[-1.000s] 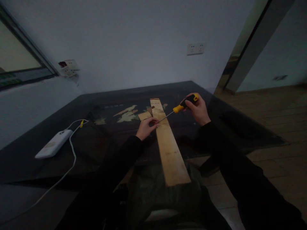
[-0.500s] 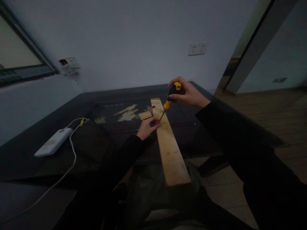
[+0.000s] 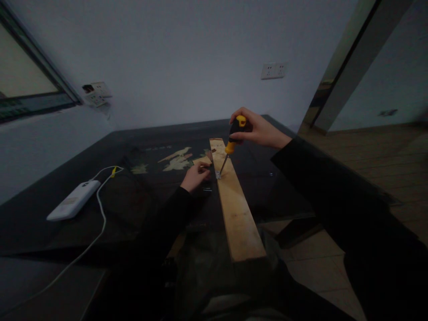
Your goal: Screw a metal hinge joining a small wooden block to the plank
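A long wooden board [image 3: 239,209] runs from my lap onto the dark table. Its left edge carries a small shiny metal piece [image 3: 218,175], possibly a hinge. My right hand [image 3: 249,127] is closed round the yellow and black handle of a screwdriver [image 3: 230,146]. The shaft slants down and its tip meets the metal piece. Just left of the board is my left hand [image 3: 196,175], fingers loosely curled and apart, seemingly with nothing in them. Beside its fingertips lies a small wooden piece [image 3: 201,160], partly covered. Thin metal bits [image 3: 207,190], perhaps screws, lie below that hand.
The dark table [image 3: 133,214] has a bird and flower picture [image 3: 177,160] on its top. On the left rests a white power bank [image 3: 74,200], with a white cable [image 3: 104,214] trailing off the near edge. A wall with sockets [image 3: 273,71] stands behind.
My left hand has let go at the board's edge and drawn back left, uncovering the metal piece. The screwdriver in my right hand has shifted slightly left and stands a little steeper.
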`<state>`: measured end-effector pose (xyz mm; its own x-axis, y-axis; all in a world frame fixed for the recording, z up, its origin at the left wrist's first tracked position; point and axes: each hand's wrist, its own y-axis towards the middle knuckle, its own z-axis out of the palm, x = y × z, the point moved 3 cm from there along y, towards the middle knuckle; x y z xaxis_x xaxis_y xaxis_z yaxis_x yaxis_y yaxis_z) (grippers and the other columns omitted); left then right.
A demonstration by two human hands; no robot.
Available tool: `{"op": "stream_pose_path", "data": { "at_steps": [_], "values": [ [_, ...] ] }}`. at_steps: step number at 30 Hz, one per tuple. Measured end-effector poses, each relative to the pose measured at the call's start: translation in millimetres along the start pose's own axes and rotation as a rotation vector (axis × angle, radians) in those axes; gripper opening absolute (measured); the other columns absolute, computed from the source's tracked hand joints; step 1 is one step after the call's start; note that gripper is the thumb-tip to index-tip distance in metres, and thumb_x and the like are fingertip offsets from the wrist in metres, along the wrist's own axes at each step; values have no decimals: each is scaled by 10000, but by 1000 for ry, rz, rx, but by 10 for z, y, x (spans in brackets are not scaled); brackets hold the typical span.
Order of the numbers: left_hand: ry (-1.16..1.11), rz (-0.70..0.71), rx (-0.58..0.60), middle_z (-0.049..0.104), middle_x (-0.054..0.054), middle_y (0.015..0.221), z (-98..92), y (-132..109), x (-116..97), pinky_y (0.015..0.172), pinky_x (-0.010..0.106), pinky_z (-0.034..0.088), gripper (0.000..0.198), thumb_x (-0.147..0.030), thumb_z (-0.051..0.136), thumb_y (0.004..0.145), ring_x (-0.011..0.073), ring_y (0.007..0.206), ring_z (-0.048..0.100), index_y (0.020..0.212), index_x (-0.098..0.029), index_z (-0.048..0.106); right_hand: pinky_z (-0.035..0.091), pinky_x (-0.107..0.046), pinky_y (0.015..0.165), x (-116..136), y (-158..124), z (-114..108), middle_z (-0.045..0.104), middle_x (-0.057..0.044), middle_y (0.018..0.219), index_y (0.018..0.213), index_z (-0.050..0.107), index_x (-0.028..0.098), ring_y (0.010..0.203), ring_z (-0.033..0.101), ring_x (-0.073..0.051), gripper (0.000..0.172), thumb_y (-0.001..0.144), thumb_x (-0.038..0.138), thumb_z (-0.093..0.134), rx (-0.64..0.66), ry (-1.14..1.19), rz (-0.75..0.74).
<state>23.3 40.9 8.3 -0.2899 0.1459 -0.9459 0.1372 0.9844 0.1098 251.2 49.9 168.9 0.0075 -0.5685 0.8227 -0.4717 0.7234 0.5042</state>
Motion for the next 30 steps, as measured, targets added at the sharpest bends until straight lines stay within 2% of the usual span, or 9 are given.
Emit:
{"op": "stream_pose_path", "data": {
  "at_steps": [2,5,9,13,17,20,23,26,30],
  "values": [
    [-121,-191,64,669,30,690,57,-6,67,598,289,561,268,-205,664,797,147,572,675,1019,-140,529,557,-270,617,-7,5,-5,552,15,834,936,557,217,769,564,-144,450,569,167,813,4,-29,-23],
    [-236,-316,109,691,64,736,169,-54,34,557,270,565,341,-224,682,799,167,557,689,1065,-155,482,554,-257,591,14,10,5,552,26,812,912,560,227,731,563,-129,434,567,232,823,9,-111,-89],
    [-304,-371,92,703,86,787,237,-109,-63,549,269,568,491,-210,705,777,174,545,688,1163,-164,404,555,-262,568,25,29,25,553,26,789,904,557,216,687,573,-122,418,578,223,820,11,-111,-46],
    [-294,-382,97,701,78,777,246,-102,-66,559,281,568,631,-207,734,744,180,544,687,1230,-174,334,559,-251,564,7,81,-28,552,32,769,888,546,210,700,593,-125,373,612,176,795,-65,-49,39],
    [-207,-375,87,684,44,717,271,-74,-42,524,265,543,633,-234,725,750,162,502,661,1234,-183,321,542,-240,567,12,155,-60,585,29,763,883,576,202,718,595,-132,337,624,182,790,69,-72,65],
    [-176,-386,85,669,30,701,293,-68,-53,502,245,526,557,-196,676,788,139,478,637,1220,-188,324,521,-239,576,85,193,-70,599,23,750,872,598,190,709,589,-134,334,608,176,802,100,-119,66],
    [-176,-390,94,659,22,714,304,-72,-79,500,232,527,496,-155,630,816,119,468,625,1208,-181,328,486,-230,578,218,189,-10,615,10,778,912,608,185,690,578,-125,304,665,245,775,182,-279,64],
    [-163,-387,94,645,14,716,306,-73,-97,492,220,527,460,-134,601,834,103,454,612,1204,-166,329,438,-236,591,339,161,87,629,-10,830,1026,593,186,678,569,-120,311,780,359,672,275,-573,84],
    [-157,-386,96,640,18,723,308,-66,-89,479,215,523,445,-127,600,838,105,452,612,1195,-157,334,373,-270,649,421,172,174,637,-50,849,1003,620,170,762,573,-164,353,843,478,557,197,-992,55]
  ]
}}
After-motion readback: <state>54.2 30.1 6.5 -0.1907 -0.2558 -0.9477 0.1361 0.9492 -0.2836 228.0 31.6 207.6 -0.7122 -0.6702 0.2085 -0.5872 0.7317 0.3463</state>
